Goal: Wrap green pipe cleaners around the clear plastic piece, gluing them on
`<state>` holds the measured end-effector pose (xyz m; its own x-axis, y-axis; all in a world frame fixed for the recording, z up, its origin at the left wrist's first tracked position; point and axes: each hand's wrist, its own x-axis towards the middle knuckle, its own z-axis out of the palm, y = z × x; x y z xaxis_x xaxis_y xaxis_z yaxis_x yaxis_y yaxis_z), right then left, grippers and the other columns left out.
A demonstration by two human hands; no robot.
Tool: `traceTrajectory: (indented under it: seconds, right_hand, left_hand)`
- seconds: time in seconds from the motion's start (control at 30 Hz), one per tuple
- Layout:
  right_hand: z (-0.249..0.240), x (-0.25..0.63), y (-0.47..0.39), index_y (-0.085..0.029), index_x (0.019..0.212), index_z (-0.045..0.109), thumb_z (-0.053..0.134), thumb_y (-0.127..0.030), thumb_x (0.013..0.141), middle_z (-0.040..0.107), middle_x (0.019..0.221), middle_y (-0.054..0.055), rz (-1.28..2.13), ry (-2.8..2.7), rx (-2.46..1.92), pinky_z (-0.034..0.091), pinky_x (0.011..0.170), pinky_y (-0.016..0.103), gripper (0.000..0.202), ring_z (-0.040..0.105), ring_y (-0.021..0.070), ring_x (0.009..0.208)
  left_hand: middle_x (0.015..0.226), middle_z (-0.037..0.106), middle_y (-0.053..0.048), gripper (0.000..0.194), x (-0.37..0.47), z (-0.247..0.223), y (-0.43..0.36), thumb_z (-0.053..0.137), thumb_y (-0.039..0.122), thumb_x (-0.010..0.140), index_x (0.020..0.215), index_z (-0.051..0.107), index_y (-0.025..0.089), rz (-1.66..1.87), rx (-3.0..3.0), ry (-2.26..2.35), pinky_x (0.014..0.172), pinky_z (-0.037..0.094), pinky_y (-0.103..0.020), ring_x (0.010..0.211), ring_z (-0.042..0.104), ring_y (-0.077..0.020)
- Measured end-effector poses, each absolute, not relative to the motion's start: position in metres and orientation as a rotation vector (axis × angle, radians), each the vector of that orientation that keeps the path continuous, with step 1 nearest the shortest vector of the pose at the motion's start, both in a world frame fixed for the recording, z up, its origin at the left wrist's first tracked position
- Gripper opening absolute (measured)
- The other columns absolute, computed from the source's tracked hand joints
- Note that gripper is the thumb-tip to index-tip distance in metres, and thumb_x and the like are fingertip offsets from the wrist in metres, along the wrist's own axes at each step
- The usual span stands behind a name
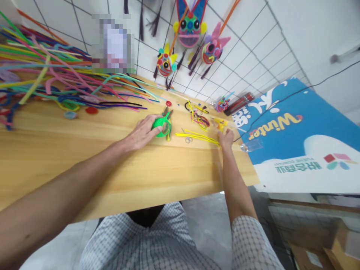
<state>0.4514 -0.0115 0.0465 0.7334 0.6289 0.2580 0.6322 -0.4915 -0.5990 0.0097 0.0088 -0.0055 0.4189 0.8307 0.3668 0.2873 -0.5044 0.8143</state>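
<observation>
Thumb and fingers of the left hand [143, 132] are closed round the green piece [161, 121], which is held at the middle of the table [180, 168], left of the scissors [187, 140]. Around the right hand [225, 137] it's murkier: it's at the yellow tool [221, 122], near the ends of the yellow strips [197, 136], but whether anything's actually gripped can't be told. Probably best if the green piece is pinched lightly by its rim so it isn't squashed, and if the strips are kept clear of the right wrist so nothing gets dragged. As for writing, "Winter" can be read on the blue board [303, 103]; lower down, green characters are printed beside a coloured logo [340, 161], with a smaller line too blurry to be made out.
</observation>
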Motion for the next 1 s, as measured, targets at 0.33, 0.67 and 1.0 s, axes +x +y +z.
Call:
traceTrajectory:
  seconds: [0.33, 0.67, 1.0]
  right_hand:
    - [0.061, 0.421, 0.012, -0.020, 0.103, 0.068, 0.067, -0.032, 0.088, 0.075, 0.097, 0.010, 0.153, -1.037, -2.258, 0.052, 0.095, 0.039, 0.019, 0.066, 0.0271, 0.101]
    - [0.067, 0.298, -0.029, -0.021, 0.105, 0.071, 0.081, -0.058, 0.075, 0.076, 0.096, 0.007, 0.301, -1.572, -1.874, 0.060, 0.090, 0.047, 0.048, 0.071, 0.0280, 0.088]
    - [0.044, 0.265, -0.028, -0.021, 0.096, 0.073, 0.074, -0.051, 0.079, 0.079, 0.086, 0.010, 0.168, -1.660, -1.883, 0.063, 0.083, 0.047, 0.035, 0.074, 0.0310, 0.081]
  left_hand:
    - [0.156, 0.062, -0.017, 0.060, 0.007, 0.003, 0.001, 0.046, 0.058, 0.110, 0.155, 0.053, 0.020, 0.999, 2.056, 0.971, 0.128, 0.042, -0.057, 0.148, 0.057, -0.0366]
    - [0.159, 0.060, -0.015, 0.053, 0.008, -0.002, 0.003, 0.043, 0.049, 0.113, 0.157, 0.054, 0.021, 1.038, 2.106, 0.956, 0.130, 0.040, -0.056, 0.152, 0.052, -0.0332]
    - [0.160, 0.059, -0.013, 0.055, 0.008, 0.004, 0.003, 0.044, 0.047, 0.111, 0.161, 0.053, 0.025, 1.018, 2.093, 0.921, 0.130, 0.040, -0.056, 0.154, 0.051, -0.0329]
